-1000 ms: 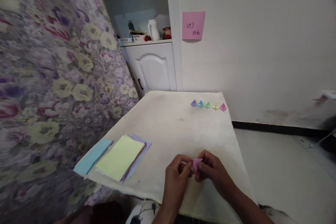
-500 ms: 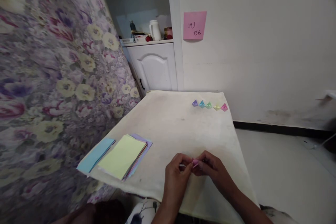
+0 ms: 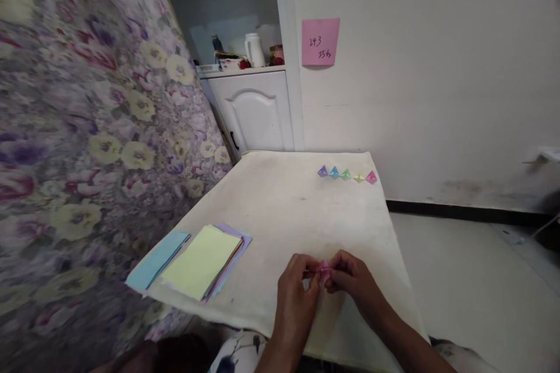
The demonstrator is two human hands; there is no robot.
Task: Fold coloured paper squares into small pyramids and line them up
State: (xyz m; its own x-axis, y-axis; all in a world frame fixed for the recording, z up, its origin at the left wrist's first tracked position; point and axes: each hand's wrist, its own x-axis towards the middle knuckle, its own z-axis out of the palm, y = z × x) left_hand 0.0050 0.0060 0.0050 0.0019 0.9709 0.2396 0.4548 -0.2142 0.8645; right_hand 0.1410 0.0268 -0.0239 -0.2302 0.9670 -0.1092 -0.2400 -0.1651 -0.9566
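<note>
A small folded piece of pink paper (image 3: 324,273) is pinched between my two hands, low over the near right part of the table. My left hand (image 3: 298,285) grips its left side between thumb and fingers. On the other side, my right hand (image 3: 352,277) holds it with closed fingertips. My fingers cover much of the paper, so its full shape is hidden. At the far right of the table stands a row of several small folded paper shapes (image 3: 346,175) in purple, blue, green, yellow and pink.
A stack of coloured paper with a yellow sheet (image 3: 203,262) on top lies at the table's left, beside blue paper (image 3: 158,260). A floral curtain (image 3: 105,151) hangs along the left. Behind the table (image 3: 262,186) are a white cabinet (image 3: 256,113) and a wall.
The pink paper has been turned or spread between my fingers, and more of its surface shows. Both hands stay in nearly the same place. The view has shifted slightly.
</note>
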